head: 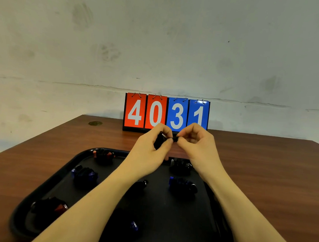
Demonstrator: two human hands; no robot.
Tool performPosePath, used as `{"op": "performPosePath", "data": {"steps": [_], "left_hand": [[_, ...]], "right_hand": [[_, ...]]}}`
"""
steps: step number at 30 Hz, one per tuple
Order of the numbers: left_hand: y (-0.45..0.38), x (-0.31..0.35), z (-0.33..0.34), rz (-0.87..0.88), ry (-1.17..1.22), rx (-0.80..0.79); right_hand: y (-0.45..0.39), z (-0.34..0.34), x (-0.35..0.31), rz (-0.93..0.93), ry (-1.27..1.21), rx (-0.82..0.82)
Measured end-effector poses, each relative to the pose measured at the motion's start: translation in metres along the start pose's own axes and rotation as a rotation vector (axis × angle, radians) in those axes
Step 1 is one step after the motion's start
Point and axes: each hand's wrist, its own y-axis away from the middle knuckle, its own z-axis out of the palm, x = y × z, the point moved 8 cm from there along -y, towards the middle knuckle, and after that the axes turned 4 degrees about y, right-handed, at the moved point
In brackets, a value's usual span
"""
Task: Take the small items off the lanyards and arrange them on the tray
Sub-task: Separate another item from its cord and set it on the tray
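Holding several coiled lanyards: black tray. Pinching one black lanyard above far rim: left hand, right hand.

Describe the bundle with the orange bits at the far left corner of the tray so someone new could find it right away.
Start at the black tray on the brown table, in front of the red and blue number cards. Follow the tray's far rim to its left corner: the dark bundle sits there. It has orange-red parts at both ends; the bundle next nearer has blue parts, and the other orange-marked one lies at the near left.
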Motion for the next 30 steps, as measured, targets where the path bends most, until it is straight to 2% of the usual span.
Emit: {"op": "performPosePath", "data": {"steps": [3,7,16,21,26,30], "left_hand": [[-0.001,-0.001,0.001,-0.039,0.109,-0.023],[-0.002,-0.001,-0.005,-0.053,0.185,0.038],[-0.001,0.000,-0.008,-0.003,0.093,0.025],[-0.001,-0.001,-0.007,-0.018,0.065,0.043],[0.000,-0.009,0.000,-0.137,0.348,-0.036],[0.000,-0.002,-0.004,-0.049,0.250,-0.016]], "right_hand": [[0.000,0.000,-0.003,-0.043,0.062,0.006],[0.000,0.003,0.000,-0.012,-0.066,-0.013],[0.002,0.002,0.003,0.022,-0.071,-0.065],[0.000,0.000,0.005,0.042,-0.036,-0.021],[-0.001,0.002,0.003,0.022,-0.005,0.000],[-0.001,-0.002,0.004,0.033,-0.110,-0.004]]}}
